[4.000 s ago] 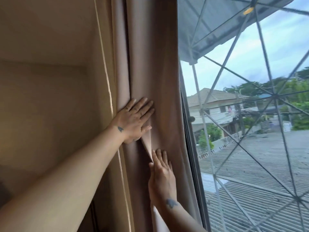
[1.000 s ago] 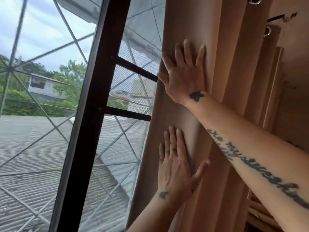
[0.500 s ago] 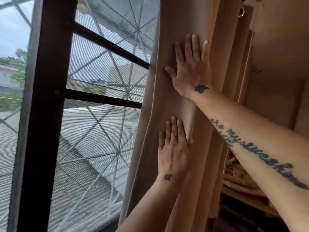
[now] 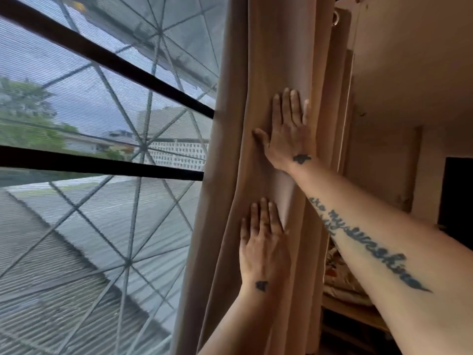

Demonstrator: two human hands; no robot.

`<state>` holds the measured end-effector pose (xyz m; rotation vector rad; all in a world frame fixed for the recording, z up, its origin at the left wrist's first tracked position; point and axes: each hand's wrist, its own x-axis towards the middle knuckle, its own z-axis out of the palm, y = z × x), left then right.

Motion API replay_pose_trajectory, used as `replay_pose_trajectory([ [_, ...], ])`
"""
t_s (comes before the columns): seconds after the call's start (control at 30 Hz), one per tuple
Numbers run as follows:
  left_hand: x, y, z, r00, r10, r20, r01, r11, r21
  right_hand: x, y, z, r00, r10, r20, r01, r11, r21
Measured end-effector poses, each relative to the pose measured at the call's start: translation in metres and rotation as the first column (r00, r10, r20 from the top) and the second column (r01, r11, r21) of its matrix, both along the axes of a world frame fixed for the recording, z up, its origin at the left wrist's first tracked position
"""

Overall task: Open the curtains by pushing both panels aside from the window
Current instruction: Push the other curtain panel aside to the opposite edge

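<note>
The beige right curtain panel [image 4: 258, 60] hangs bunched in folds at the right edge of the window [image 4: 102, 175]. My right hand [image 4: 286, 131] lies flat on the folds at mid height, fingers pointing up. My left hand [image 4: 263, 242] presses flat on the same folds below it. Both palms rest on the cloth without gripping it. The left curtain panel is out of view.
Dark window bars [image 4: 102, 162] and a metal grille cross the pane, with roofs and trees outside. Right of the curtain is a beige wall [image 4: 409, 73], a wooden shelf with folded cloth [image 4: 343, 280] and a dark screen [image 4: 458, 196]. A curtain ring [image 4: 335, 17] shows at the top.
Four seconds ago both hands pressed the left panel at the window's left side. Over the last second they pushed the right panel further right, uncovering more of the pane.
</note>
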<state>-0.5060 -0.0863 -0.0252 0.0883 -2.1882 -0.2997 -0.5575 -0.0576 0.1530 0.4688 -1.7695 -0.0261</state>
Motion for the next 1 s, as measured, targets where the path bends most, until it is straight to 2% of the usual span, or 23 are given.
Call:
replay_pose_trajectory([
  [0.33, -0.101, 0.018, 0.001, 1.000, -0.021, 0.001, 0.021, 0.999, -0.045, -0.098, 0.024, 0.000, 0.997, -0.074, 0.020, 0.074, 0.997, -0.020],
  [0.5, -0.141, 0.030, 0.002, 1.000, -0.005, -0.022, 0.004, 0.997, -0.072, -0.139, 0.037, 0.000, 0.997, -0.065, 0.031, 0.066, 0.997, -0.030],
  [1.0, -0.277, 0.056, 0.004, 0.999, -0.002, 0.038, 0.005, 0.996, -0.084, -0.281, 0.066, 0.000, 0.996, 0.001, 0.093, 0.005, 0.998, -0.068],
])
